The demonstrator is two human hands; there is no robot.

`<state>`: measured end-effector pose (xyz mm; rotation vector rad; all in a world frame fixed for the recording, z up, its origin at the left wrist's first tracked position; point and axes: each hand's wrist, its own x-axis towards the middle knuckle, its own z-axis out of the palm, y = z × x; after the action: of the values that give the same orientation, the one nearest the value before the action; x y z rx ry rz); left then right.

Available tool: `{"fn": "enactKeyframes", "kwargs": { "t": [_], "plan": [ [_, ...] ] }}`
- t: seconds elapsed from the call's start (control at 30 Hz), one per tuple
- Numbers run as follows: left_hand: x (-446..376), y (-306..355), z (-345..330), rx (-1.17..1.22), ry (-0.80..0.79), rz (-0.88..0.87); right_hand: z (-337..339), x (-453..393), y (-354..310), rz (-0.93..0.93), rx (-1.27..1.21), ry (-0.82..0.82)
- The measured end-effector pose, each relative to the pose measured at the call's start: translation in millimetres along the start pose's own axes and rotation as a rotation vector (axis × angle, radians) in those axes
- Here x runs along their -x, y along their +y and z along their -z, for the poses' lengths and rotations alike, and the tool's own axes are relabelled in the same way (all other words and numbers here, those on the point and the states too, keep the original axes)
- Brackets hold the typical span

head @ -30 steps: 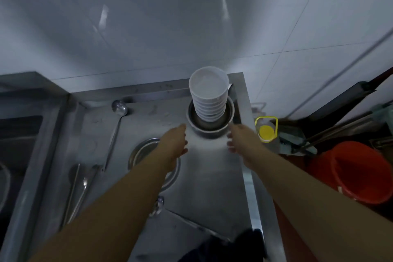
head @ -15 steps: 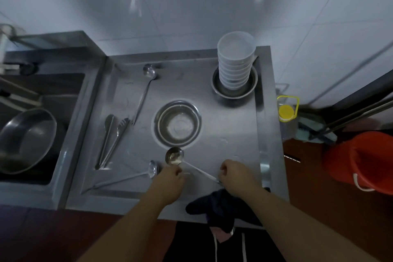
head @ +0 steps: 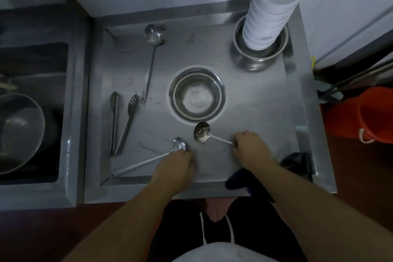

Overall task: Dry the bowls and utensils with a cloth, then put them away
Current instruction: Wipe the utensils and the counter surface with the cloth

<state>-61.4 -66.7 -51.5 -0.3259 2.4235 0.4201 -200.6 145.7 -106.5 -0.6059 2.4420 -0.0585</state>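
A tall stack of white bowls (head: 270,13) stands in a steel bowl (head: 255,59) at the counter's back right corner. Another steel bowl (head: 196,95) sits mid-counter. My right hand (head: 251,151) pinches the handle of a small ladle (head: 202,132) just in front of that bowl. Fingers of my left hand (head: 176,168) curl over the neck of a long ladle (head: 178,144) whose handle runs left along the front rim. A dark cloth (head: 297,164) lies at the front right, partly under my right forearm.
A third ladle (head: 153,34) and tongs (head: 122,121) lie on the left part of the steel counter (head: 255,108). A sink with a steel basin (head: 19,132) is at the left. A red bucket (head: 365,112) stands on the floor at the right.
My hands pulled back from the bowl stack at the far corner to the counter's front. The right took the small ladle's handle and the left closed over the long ladle.
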Motion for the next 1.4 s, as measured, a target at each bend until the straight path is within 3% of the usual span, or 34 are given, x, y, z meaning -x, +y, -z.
{"fn": "enactKeyframes", "kwargs": {
  "t": [0.2,0.5,0.63,0.83,1.13,1.4],
  "plan": [
    [4,-34,10,-0.011,0.086,-0.113,-8,-5,-18,-0.026,0.096,-0.026],
    [19,-97,11,-0.034,0.050,0.067,12,-17,-32,0.018,0.156,-0.110],
    [29,-113,12,0.025,0.065,0.101,18,-19,-48,-0.034,0.038,-0.147],
    [41,-129,14,0.097,0.076,0.178,23,-10,-80,-0.108,-0.322,0.012],
    [62,-158,7,0.200,0.139,0.260,32,-11,-189,-0.044,-0.449,-0.037],
    [92,-186,-8,0.264,0.192,0.337,-12,-10,-262,-0.063,-0.437,-0.085]
  ]
}}
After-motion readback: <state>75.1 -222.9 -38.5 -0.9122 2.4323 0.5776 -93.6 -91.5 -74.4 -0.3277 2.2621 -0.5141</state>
